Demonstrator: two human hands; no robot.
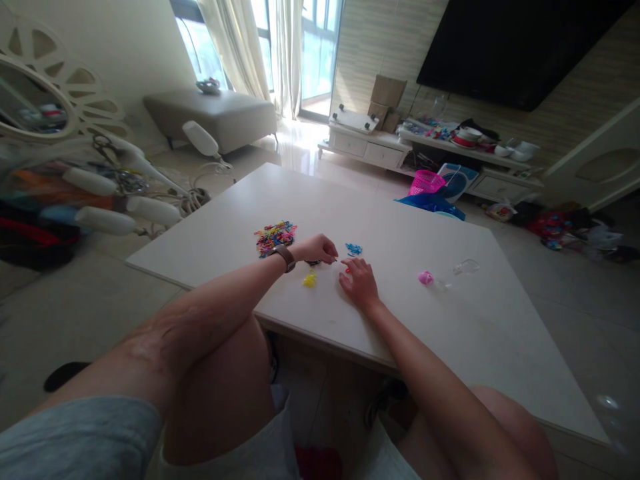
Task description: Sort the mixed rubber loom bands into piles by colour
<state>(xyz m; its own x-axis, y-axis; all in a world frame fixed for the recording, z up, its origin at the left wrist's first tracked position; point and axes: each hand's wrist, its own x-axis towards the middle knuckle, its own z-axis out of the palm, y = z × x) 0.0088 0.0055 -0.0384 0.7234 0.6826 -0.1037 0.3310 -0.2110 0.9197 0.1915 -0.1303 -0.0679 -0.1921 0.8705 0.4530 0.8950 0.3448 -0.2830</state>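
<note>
My left hand reaches over the middle of the white table, fingertips pinched together near a tiny dark piece too small to name. Just right of it, my right hand rests low with thumb and fingers apart, around a few small red pieces. Beyond the hands lies a small heap of blue pieces. Yellow pieces sit nearer me, with black pieces partly hidden by my left wrist. A larger heap of mixed-colour small pieces is at the left.
A pink cap or scoop and a clear plastic bottle-like container lie on the table at the right. A lamp with white shades stands close to the left edge. Behind are a pink basket and a low cabinet.
</note>
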